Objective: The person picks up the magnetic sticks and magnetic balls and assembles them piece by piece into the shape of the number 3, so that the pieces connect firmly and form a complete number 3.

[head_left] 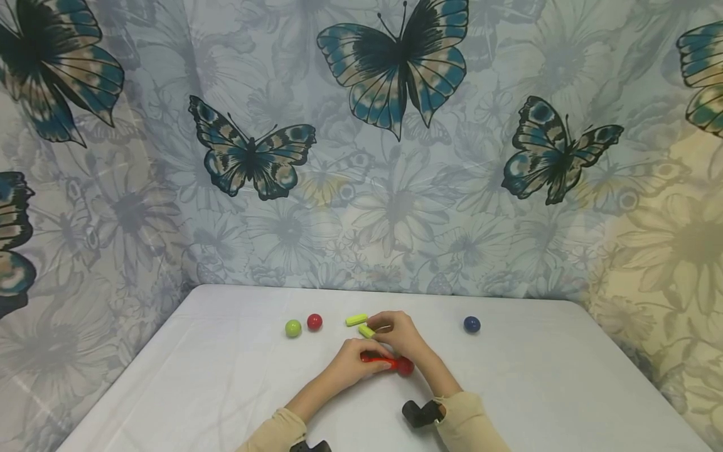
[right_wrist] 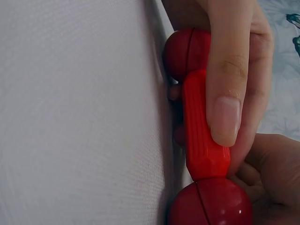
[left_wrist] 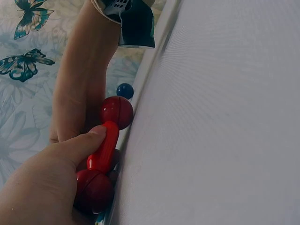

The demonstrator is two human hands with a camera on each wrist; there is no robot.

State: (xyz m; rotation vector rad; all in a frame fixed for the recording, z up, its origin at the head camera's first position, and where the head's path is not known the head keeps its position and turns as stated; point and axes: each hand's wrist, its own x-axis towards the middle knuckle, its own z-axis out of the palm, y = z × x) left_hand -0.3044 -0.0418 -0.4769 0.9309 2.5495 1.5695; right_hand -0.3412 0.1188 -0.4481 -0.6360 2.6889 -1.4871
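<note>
A red ribbed rod (right_wrist: 199, 122) has a dark red ball at each end, the near ball (right_wrist: 211, 204) and the far ball (left_wrist: 117, 112). My left hand (head_left: 353, 364) grips this piece low over the table, thumb laid along the rod and fingers behind it. Just beyond it, my right hand (head_left: 398, 333) has thumb and finger at the end of a yellow-green rod (head_left: 366, 331), apparently pinching it. In the right wrist view, the right hand's fingertips are hidden behind the red piece. Beside them lies another yellow-green rod (head_left: 356, 319).
A green ball (head_left: 293, 328) and a red ball (head_left: 314, 322) sit close together at the back left of the white table (head_left: 198, 376). Toward the back right stands a dark blue ball (head_left: 471, 324). Butterfly-patterned cloth (head_left: 395, 220) hangs behind the table.
</note>
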